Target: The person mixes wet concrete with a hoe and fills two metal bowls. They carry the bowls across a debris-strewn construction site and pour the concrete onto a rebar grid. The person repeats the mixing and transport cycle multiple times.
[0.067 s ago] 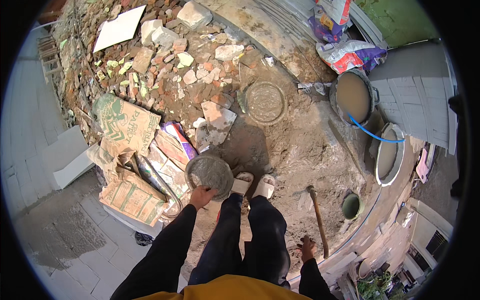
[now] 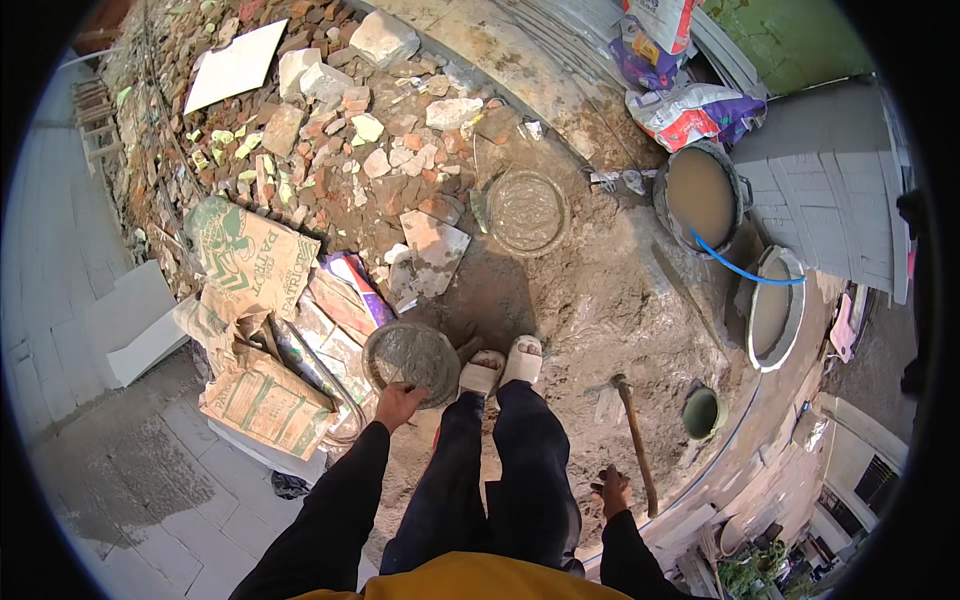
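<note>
My left hand (image 2: 401, 404) grips the near rim of a round, shallow pan of wet grey mortar (image 2: 408, 352). The pan is beside my left foot, which wears a pale sandal (image 2: 482, 372). Out to the right, my right hand (image 2: 612, 491) hangs with its fingers loosely bent and apart, nothing visible in it. Nearest to it is a long wooden handle (image 2: 637, 440) of a digging tool on the muddy ground; the tool's head lies at the far end. A second round pan of mortar (image 2: 527, 212) stands farther ahead.
Broken bricks and rubble (image 2: 330, 130) cover the far left. Torn paper sacks (image 2: 262, 400) lie left of the pan. At right stand a dark tub of murky water (image 2: 699, 190) with a blue hose (image 2: 750, 270), a white-rimmed basin (image 2: 795, 345) and a green bucket (image 2: 704, 412).
The pan at my left hand sits slightly farther left and higher in view, its mortar surface darker. My left hand keeps its grip on the rim; my right hand has hardly moved.
</note>
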Motion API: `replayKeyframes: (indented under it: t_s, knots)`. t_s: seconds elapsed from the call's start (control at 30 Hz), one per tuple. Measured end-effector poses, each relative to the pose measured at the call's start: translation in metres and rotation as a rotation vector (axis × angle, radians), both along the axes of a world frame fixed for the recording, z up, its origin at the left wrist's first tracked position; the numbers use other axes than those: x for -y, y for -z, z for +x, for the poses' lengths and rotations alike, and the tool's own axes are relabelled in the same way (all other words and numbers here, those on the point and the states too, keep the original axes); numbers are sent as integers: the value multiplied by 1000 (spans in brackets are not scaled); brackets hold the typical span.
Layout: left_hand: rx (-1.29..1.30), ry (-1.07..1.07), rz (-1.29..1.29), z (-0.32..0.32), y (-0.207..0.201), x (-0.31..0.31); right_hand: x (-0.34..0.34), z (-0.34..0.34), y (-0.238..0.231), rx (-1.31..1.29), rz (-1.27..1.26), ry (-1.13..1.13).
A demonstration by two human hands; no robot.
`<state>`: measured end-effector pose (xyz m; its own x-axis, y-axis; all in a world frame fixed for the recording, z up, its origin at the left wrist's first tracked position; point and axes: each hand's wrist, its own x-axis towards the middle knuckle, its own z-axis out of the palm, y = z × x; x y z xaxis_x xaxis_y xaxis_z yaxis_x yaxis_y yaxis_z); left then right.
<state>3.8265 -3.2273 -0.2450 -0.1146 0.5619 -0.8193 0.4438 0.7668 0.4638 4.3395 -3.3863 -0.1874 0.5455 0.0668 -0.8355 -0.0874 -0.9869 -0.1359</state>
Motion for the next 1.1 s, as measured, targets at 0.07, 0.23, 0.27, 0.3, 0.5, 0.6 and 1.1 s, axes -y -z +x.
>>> replayKeyframes:
  t_s: [0.07,0.23,0.27,0.3,0.5,0.6,1.1]
  knots:
    - [-2,-187,-12,-19,-17,11,-43,-13,15,-51,27,-61]
    - [-69,-639,-77,-78,-49,14,-221,-80,87,112,-25,-664]
    - [-66,-714,-85,-87,-52,9,-263,-94,99,79,19,-724]
    - [-72,-782,-118,-95,-54,3,-313,-114,116,87,2,-858]
    - [-19,-1101,-115,-133,-40,-24,-581,-226,206,83,114,-1347]
    - [-34,-1265,-96,-154,-21,-41,-663,-265,260,220,-72,-1721]
    - [186,-1382,-155,-219,-27,-210,-638,-248,218,-165,-261,-2093]
